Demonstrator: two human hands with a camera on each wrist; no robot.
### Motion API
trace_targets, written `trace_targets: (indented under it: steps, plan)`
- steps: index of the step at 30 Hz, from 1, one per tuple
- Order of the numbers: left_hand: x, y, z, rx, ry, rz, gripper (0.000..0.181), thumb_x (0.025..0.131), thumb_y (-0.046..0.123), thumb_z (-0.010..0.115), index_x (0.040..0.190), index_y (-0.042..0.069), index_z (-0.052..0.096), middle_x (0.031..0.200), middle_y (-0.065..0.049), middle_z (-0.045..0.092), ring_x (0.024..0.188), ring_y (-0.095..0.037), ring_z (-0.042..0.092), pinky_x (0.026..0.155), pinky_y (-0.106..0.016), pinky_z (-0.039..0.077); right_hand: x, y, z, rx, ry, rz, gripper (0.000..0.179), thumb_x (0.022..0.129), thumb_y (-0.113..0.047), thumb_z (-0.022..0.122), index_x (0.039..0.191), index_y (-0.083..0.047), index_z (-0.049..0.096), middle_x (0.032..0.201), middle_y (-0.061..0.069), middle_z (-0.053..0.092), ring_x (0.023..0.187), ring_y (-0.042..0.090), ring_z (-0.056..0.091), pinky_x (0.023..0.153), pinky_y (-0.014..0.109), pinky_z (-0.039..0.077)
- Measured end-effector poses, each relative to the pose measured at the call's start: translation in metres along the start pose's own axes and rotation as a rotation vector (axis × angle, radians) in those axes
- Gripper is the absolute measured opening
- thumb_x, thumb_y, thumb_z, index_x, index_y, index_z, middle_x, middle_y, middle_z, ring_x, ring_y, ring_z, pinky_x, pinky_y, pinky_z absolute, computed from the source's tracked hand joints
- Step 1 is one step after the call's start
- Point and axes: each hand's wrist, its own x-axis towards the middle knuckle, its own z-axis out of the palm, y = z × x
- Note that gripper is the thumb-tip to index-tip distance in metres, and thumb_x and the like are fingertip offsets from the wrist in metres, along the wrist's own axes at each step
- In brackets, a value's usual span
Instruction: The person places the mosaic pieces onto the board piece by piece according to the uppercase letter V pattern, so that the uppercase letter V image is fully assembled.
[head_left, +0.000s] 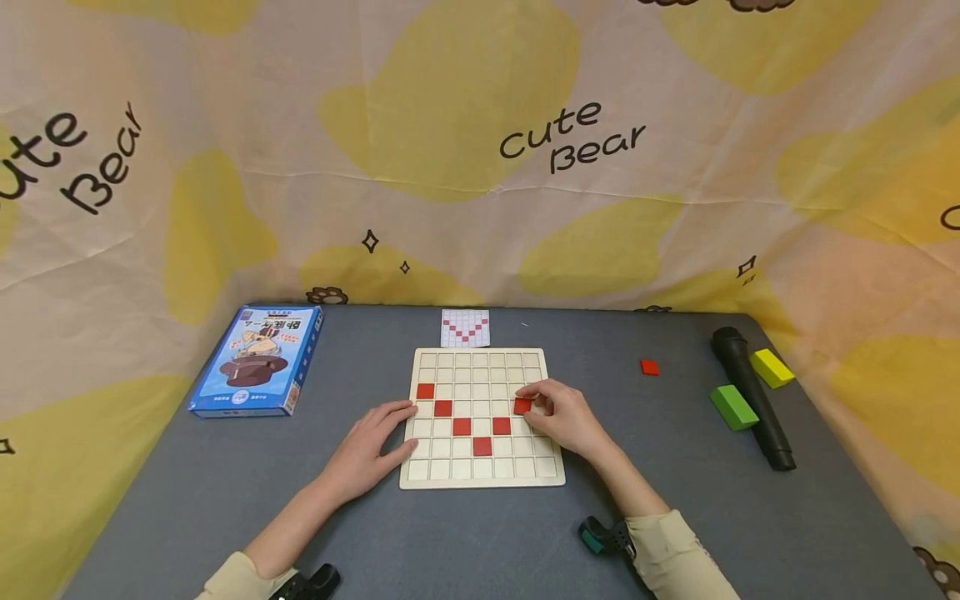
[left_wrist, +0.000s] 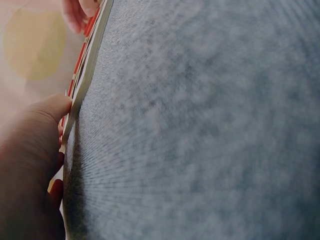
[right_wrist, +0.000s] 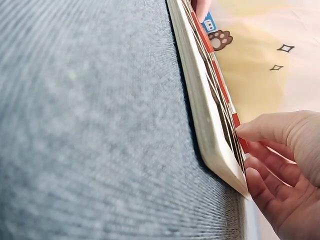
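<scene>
A pale grid board (head_left: 442, 472) lies flat on the grey table, with several red square tiles, such as one tile (head_left: 482, 447), set in its cells in a slanting pattern. My right hand (head_left: 564, 417) is over the board's right side, thumb and fingers pinching a red tile (head_left: 522, 406) at a cell. In the right wrist view the thumb and fingers of the right hand (right_wrist: 285, 170) meet at the board's edge (right_wrist: 202, 115). My left hand (head_left: 365, 450) rests along the board's left edge, its fingers extended and touching it.
Behind the board lies a small pattern card (head_left: 465, 328). A blue box (head_left: 258, 362) is at left. To the right are a loose red tile (head_left: 649, 367), a black microphone (head_left: 757, 400), a green block (head_left: 733, 407) and a yellow block (head_left: 772, 368). A patterned cloth (head_left: 450, 167) hangs behind.
</scene>
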Motion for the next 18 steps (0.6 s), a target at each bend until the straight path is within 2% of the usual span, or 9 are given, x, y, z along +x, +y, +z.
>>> trace_targets:
  steps: [8,18]
  plan:
    - [-0.0002,0.0001,0.0006,-0.001,0.003,0.000,0.053,0.093,0.033,0.067,0.139,0.011,0.054,0.141,-0.006,0.050,0.128,-0.027,0.046,0.102,-0.054,0.036,0.0015,0.0002,0.0025,-0.015,-0.001,-0.041,0.028,0.081,-0.002,0.074,0.107,-0.012,0.073,0.103,-0.001,0.067,0.077,0.014,0.053,0.069,0.028,0.042]
    - [-0.0003,-0.0001,0.0007,-0.003,0.006,0.002,0.052,0.093,0.033,0.067,0.139,0.012,0.054,0.141,-0.006,0.051,0.128,-0.027,0.047,0.102,-0.054,0.036,0.0004,-0.0010,0.0028,-0.029,0.012,-0.035,0.026,0.081,-0.006,0.075,0.106,-0.014,0.074,0.099,-0.001,0.067,0.072,0.012,0.050,0.065,0.027,0.042]
